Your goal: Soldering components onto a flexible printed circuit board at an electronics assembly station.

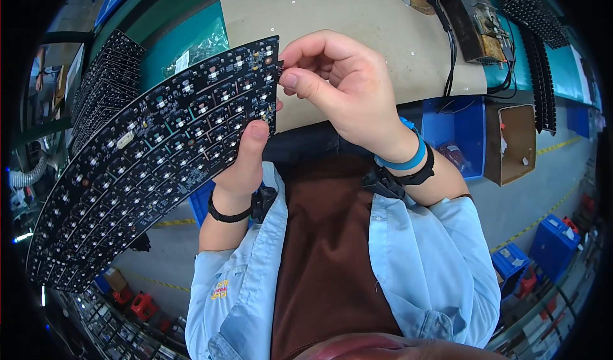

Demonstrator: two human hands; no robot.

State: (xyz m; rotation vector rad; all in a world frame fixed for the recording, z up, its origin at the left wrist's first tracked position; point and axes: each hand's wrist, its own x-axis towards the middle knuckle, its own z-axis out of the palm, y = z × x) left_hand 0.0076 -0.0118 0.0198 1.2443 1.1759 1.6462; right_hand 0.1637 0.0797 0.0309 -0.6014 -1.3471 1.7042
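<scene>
A long black circuit board (pixel 185 123), set with rows of small white and metallic parts, is held up tilted at the left. My left hand (pixel 241 162) grips its lower right edge, thumb on the front face and the other fingers mostly hidden behind. At the board's right end my right hand (pixel 348 82) is in a pinch, thumb and forefinger close to the upper corner. A small dark piece shows between those fingertips, too small to name. Whether it is joined to the board I cannot tell.
Stacked black boards (pixel 108 72) stand at the left, more boards (pixel 533 15) at the far right. Brown paper (pixel 383 40) covers the bench. Black cables (pixel 452 53) hang beside a metal fixture (pixel 482 28). Below the bench edge are a blue bin (pixel 456 130) and a cardboard box (pixel 517 144).
</scene>
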